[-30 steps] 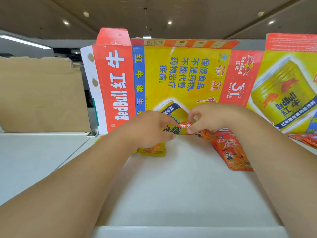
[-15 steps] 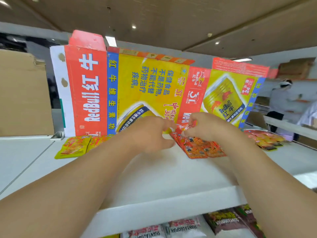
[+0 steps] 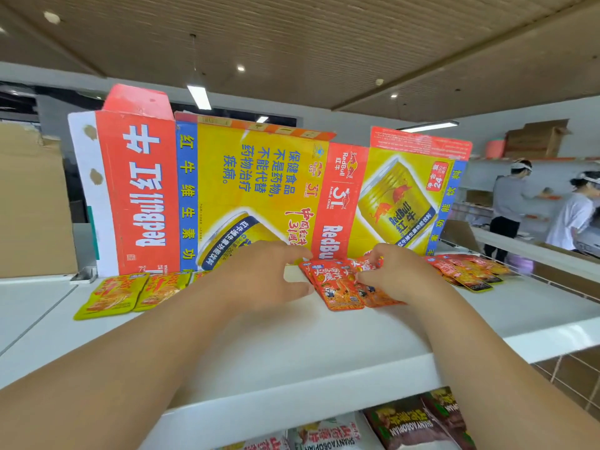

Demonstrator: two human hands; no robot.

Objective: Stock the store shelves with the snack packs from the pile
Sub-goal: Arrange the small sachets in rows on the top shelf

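Note:
A small stack of orange-red snack packs (image 3: 337, 285) lies flat on the white top shelf (image 3: 292, 349), in front of an unfolded yellow and red Red Bull carton (image 3: 253, 190). My right hand (image 3: 394, 271) pinches the packs' far right corner. My left hand (image 3: 263, 276) rests beside their left edge, fingers curled, its tips touching the stack. Yellow snack packs (image 3: 130, 293) lie in a row to the left. More orange-red packs (image 3: 467, 271) lie to the right.
A brown cardboard box (image 3: 32, 203) stands at the far left. Dark and white snack bags (image 3: 415, 420) fill the shelf below. Two people (image 3: 509, 203) work at shelves at the far right, where wire shelf edges (image 3: 565, 378) show.
The view has swung right and pulled back. The orange-red packs now lie flatter on the shelf, and my hands have spread slightly apart along the stack.

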